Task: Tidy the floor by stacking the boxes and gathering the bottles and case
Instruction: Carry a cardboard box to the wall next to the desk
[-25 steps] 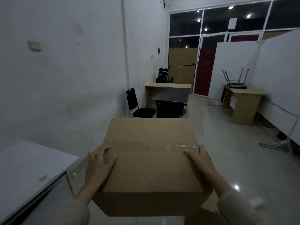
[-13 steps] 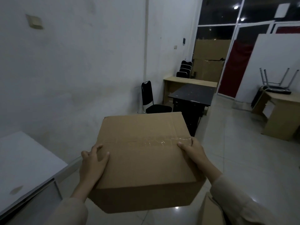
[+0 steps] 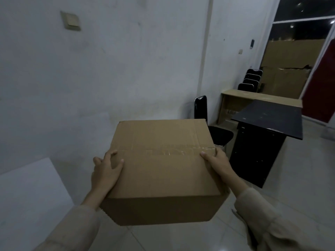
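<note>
Brown taped cardboard box (image 3: 163, 167) carried at chest height above the tiled floor (image 3: 299, 178). Left hand (image 3: 106, 171) and right hand (image 3: 218, 163) clamp opposite sides, thumbs over the top. Keep it level; lower squarely onto the stack.

The box (image 3: 163, 165) sits between both hands, left hand (image 3: 106, 171) and right hand (image 3: 218, 163) at its sides; chair (image 3: 201, 107) and tabletop (image 3: 270, 116) lie behind right.

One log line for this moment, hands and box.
left hand: holds box side | right hand: holds opposite side | cardboard box: taped shut, carried above floor
</note>
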A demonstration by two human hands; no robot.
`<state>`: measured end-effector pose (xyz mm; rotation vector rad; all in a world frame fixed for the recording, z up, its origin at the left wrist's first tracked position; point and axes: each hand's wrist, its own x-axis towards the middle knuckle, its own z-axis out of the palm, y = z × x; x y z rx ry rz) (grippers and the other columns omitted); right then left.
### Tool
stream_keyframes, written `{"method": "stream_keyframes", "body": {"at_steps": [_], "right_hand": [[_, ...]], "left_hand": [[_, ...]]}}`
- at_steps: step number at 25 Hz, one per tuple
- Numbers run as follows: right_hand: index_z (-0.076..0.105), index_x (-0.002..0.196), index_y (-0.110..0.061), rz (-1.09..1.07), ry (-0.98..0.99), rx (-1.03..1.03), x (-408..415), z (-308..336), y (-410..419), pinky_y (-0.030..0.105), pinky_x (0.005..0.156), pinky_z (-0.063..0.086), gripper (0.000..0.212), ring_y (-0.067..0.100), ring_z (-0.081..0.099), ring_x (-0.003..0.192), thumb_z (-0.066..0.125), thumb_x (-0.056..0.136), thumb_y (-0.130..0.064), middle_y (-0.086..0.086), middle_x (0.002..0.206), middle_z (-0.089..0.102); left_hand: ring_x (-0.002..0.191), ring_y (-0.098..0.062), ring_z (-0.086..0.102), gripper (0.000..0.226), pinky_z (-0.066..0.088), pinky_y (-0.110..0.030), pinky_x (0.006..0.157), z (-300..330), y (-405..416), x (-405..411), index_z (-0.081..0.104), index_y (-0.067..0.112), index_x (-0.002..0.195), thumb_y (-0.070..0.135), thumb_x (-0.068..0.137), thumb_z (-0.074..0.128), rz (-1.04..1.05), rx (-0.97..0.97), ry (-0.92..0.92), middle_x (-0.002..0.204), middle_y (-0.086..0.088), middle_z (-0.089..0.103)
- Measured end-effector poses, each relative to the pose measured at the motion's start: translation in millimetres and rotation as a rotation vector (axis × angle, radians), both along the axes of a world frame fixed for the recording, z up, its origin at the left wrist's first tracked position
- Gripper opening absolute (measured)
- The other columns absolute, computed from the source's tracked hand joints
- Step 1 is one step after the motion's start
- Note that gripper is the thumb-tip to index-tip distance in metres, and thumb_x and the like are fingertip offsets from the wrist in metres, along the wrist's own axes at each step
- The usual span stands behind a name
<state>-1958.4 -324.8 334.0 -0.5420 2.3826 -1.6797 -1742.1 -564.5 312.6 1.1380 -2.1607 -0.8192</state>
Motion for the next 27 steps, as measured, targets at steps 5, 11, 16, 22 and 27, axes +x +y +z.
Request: {"method": "stream_keyframes", "body": {"at_steps": [5, 11, 16, 22, 27], "right_hand": [[0.049, 0.125, -0.016, 0.086, 0.003, 0.006, -59, -1, -116, 0.045, 0.097, 0.046, 0.051, 0.028, 0.055, 0.113, 0.066, 0.08, -0.031, 0.008, 0.124, 0.058], [0.049, 0.123, -0.007, 0.228, -0.025, 0.099, -102, -29, -238, 0.038, 0.088, 0.047, 0.05, 0.024, 0.055, 0.1, 0.066, 0.081, -0.028, 0.011, 0.119, 0.058], [0.046, 0.125, -0.009, 0.39, -0.079, 0.195, -142, -73, -338, 0.044, 0.092, 0.048, 0.054, 0.027, 0.056, 0.105, 0.065, 0.081, -0.034, 0.009, 0.123, 0.057], [0.041, 0.129, -0.008, 0.593, -0.137, 0.334, -183, -130, -447, 0.042, 0.093, 0.047, 0.056, 0.03, 0.054, 0.112, 0.063, 0.084, -0.032, 0.013, 0.13, 0.054], [0.037, 0.135, -0.012, 0.71, -0.213, 0.416, -190, -190, -504, 0.029, 0.085, 0.039, 0.057, 0.029, 0.052, 0.115, 0.06, 0.086, -0.03, 0.012, 0.132, 0.052]], "left_hand": [[0.102, -0.039, 0.053, 0.042, 0.042, -0.049, 0.098, -9, -92, -36, 0.039, 0.028, 0.129, 0.04, 0.09, 0.048, 0.063, 0.064, 0.033, 0.123, -0.015, 0.033], [0.104, -0.036, 0.051, 0.04, 0.04, -0.041, 0.096, -39, -168, -45, 0.04, 0.024, 0.13, 0.03, 0.091, 0.048, 0.199, 0.185, 0.062, 0.13, -0.016, 0.03], [0.116, -0.034, 0.043, 0.037, 0.036, -0.035, 0.089, -82, -219, -63, 0.043, 0.018, 0.129, 0.017, 0.092, 0.048, 0.344, 0.264, 0.056, 0.136, -0.019, 0.03], [0.125, -0.042, 0.039, 0.039, 0.031, -0.046, 0.105, -133, -269, -90, 0.044, 0.014, 0.129, 0.013, 0.091, 0.049, 0.566, 0.399, 0.017, 0.139, -0.023, 0.034], [0.113, -0.045, 0.047, 0.044, 0.034, -0.047, 0.102, -183, -291, -94, 0.041, 0.017, 0.133, 0.018, 0.09, 0.05, 0.715, 0.517, -0.093, 0.132, -0.023, 0.032]]}}
